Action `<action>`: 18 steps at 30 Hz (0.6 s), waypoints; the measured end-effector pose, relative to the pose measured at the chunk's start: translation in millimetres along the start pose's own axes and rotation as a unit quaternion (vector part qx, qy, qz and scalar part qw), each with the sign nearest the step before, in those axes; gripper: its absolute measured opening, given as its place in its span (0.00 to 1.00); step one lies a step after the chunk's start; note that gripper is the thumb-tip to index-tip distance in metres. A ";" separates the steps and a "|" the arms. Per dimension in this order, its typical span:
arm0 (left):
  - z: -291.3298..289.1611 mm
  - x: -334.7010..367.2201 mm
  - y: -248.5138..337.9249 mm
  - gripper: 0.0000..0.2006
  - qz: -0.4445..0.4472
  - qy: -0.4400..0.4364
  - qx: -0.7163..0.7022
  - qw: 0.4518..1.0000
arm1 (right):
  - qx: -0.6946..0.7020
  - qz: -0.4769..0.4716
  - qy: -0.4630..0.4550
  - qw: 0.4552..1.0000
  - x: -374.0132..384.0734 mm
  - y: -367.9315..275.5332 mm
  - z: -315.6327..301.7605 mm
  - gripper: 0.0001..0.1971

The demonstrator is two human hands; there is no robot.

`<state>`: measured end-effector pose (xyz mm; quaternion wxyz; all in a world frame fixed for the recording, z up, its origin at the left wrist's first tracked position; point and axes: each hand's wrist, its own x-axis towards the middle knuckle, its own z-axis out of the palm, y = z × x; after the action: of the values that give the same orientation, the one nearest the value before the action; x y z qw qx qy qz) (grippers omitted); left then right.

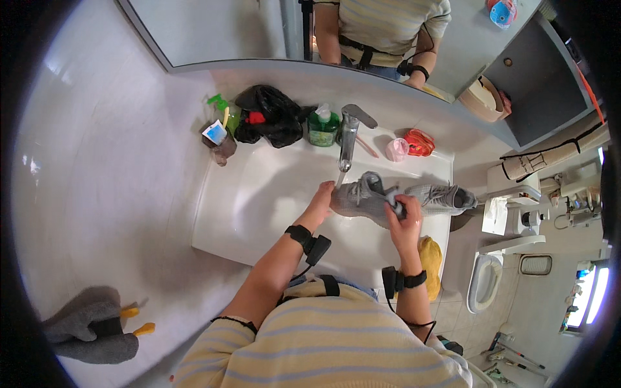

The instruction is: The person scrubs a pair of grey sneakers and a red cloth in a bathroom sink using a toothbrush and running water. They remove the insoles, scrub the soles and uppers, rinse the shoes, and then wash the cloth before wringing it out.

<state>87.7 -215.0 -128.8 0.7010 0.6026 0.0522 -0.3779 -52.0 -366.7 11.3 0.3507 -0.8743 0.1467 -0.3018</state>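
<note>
Striped shirt (pixel 336 346) nearest; beyond it, below the faucet (pixel 348 136) at the white sink (pixel 249 213), the left hand (pixel 315 207) grips one end of a grey shoe (pixel 362 202), fingers close together. Right hand (pixel 406 226) fingers curl narrowly at its other end, their exact hold too blurred to tell, near a second shoe (pixel 446 198).

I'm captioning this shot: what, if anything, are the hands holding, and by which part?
The left gray sneaker: the left hand holds its left end; the right hand is at its right end, its exact grip unclear.

White sink (pixel 239 213), black bag (pixel 284 119), green bottle (pixel 323 132)
</note>
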 end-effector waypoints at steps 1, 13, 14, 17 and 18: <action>-1.4 -1.1 -2.2 0.18 0.049 0.050 0.123 0.990 | -0.012 -0.011 -0.017 1.000 1.7 3.7 6.7 0.12; 22.8 -11.9 72.4 0.10 0.042 0.041 0.194 0.979 | -0.020 -0.070 -0.050 0.996 22.6 5.1 47.5 0.12; 26.2 -16.3 80.4 0.10 0.051 0.047 0.207 0.976 | -0.014 -0.056 -0.047 0.997 24.0 6.2 47.1 0.12; 22.3 -11.4 86.2 0.10 0.081 0.035 0.192 0.977 | 0.022 -0.017 -0.042 0.999 27.8 5.2 46.4 0.11; 16.6 -9.9 86.0 0.10 0.073 0.024 0.159 0.984 | 0.043 -0.003 -0.041 0.998 28.3 2.9 47.1 0.11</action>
<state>125.3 -226.1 -49.8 0.6201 0.7178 -0.0355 -0.3146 -0.6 -357.3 -5.7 0.3930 -0.8703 0.1163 -0.2734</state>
